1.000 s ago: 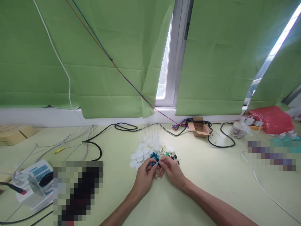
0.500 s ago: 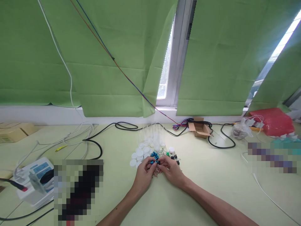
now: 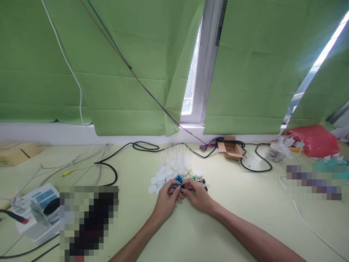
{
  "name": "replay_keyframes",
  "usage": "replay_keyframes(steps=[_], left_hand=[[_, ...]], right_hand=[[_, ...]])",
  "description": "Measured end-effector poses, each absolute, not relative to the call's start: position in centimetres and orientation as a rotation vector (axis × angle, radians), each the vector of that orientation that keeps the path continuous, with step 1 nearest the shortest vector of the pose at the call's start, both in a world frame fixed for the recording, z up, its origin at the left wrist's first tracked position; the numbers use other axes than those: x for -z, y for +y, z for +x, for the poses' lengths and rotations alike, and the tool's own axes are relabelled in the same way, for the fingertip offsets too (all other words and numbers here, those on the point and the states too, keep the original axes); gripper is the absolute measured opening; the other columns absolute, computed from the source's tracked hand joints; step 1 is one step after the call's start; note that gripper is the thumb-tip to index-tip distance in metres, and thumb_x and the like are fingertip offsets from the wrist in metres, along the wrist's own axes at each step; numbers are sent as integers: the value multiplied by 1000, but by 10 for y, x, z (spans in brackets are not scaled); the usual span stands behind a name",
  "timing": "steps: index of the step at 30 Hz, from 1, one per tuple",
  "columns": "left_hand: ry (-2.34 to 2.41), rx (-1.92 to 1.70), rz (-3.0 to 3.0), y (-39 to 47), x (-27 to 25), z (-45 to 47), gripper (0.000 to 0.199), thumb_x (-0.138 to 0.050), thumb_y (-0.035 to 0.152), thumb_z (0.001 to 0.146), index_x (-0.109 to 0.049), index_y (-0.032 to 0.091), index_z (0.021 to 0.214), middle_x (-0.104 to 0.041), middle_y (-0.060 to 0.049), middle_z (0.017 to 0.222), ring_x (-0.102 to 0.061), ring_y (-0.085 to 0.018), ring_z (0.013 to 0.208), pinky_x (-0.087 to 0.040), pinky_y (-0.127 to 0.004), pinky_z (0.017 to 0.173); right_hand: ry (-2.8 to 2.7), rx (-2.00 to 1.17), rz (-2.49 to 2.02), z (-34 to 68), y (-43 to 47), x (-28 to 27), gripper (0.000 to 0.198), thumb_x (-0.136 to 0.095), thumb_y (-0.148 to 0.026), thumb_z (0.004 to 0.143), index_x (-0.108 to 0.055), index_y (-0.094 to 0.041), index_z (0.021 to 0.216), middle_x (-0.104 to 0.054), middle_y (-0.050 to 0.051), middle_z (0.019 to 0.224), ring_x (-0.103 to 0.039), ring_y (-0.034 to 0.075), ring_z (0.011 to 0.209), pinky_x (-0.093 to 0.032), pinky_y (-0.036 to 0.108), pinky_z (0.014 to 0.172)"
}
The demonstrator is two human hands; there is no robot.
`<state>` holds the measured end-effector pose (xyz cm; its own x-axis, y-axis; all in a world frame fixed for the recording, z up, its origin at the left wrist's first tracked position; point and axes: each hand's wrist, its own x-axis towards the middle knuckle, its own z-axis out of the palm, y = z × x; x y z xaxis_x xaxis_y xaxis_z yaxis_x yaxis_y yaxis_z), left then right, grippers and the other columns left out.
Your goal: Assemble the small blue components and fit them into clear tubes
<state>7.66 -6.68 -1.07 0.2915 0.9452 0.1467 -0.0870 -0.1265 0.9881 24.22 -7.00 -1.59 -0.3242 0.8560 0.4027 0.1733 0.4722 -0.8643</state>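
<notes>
My left hand pinches a small shiny blue part between thumb and fingers. Facing it, my right hand has its fingertips closed on a small black knob-like part. The two parts meet or nearly meet between my hands; the fingers hide the exact contact. Just beyond lies a heap of similar blue parts. A green piece and several black-headed pieces lie by my right hand. Round white caps spread out beyond my left hand.
Clear tubes stand behind the caps. Black cable runs along the back, near an open cardboard box. A white power strip is at left, a red plastic bag at far right. Green blinds hang behind.
Both hands stay together with the blue and black parts, the fingers shifting only slightly. The whole view has moved a little.
</notes>
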Motion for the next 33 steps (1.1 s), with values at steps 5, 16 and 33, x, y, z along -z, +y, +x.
replay_keyframes(steps=[5, 16, 33], left_hand=[[879, -1090, 1382, -65, 6, 76, 28, -58, 44, 84, -58, 19, 96, -63, 0, 67, -65, -18, 63, -56, -32, 60], [858, -1141, 1307, -57, 2, 78, 28, -65, 40, 79, -63, 18, 95, -65, -2, 78, -65, -17, 65, -57, -32, 60], [809, -1117, 1275, -61, 4, 74, 28, -67, 37, 79, -62, 17, 98, -64, 0, 65, -61, -15, 53, -54, -28, 49]], right_hand=[[-1803, -871, -870, 243, -65, 18, 11, -50, -28, 94, -53, -19, 100, -63, 1, 76, -64, 15, 70, -54, 31, 71], [-1775, -850, -909, 242, -57, 18, 18, -49, -35, 95, -56, -19, 100, -62, 0, 72, -62, 14, 62, -52, 28, 63], [-1782, -670, -926, 241, -67, 20, 14, -50, -24, 93, -56, -19, 105, -61, 1, 77, -62, 14, 61, -51, 27, 62]])
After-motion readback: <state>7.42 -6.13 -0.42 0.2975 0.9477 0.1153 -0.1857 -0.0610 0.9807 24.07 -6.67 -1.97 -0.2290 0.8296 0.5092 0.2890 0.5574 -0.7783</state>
